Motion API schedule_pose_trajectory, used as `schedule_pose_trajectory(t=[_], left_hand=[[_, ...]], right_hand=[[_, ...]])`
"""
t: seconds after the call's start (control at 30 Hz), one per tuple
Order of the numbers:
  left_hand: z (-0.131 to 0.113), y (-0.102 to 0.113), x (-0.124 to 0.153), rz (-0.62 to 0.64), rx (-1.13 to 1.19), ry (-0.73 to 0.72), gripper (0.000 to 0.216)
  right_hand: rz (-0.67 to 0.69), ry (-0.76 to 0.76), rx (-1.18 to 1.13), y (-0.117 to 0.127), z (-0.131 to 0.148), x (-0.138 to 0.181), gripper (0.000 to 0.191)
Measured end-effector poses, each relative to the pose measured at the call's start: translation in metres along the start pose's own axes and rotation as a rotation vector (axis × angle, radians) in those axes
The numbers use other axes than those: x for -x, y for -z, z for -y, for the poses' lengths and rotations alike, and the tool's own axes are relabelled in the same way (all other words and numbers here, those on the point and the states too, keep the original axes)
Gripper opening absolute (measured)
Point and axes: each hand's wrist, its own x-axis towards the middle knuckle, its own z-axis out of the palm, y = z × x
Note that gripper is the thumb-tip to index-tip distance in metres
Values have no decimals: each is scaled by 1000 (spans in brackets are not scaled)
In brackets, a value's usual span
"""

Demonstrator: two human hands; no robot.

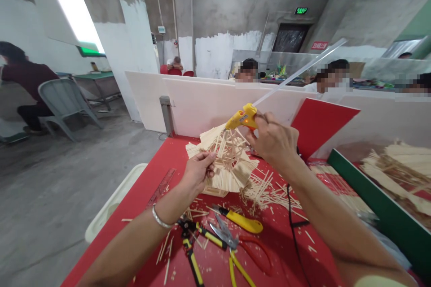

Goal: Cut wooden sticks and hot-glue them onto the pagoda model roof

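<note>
My right hand [273,141] is closed round a yellow hot glue gun [243,118]; its nozzle points left at the top of a small house built of thin wooden sticks [226,161]. A long clear glue stick [303,68] juts from the gun's back up to the right. At the model's left side my left hand [198,171] pinches the stick roof, fingers closed on it. The model stands on the red table [158,188]. A silver bracelet is on my left wrist.
Loose sticks [266,190] lie scattered right of the model. Near the front lie a yellow utility knife [240,220], pliers [191,246] and red-handled scissors [245,246]. The black cord [292,224] runs down the table. White dividers stand behind; other people sit beyond.
</note>
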Motion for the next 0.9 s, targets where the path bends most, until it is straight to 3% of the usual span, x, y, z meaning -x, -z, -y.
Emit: schedule_pose_trajectory(t=[0.9], left_hand=[[2, -2, -4, -12, 24, 3, 39]], right_hand=[[2, 13, 40, 5, 4, -4, 41]])
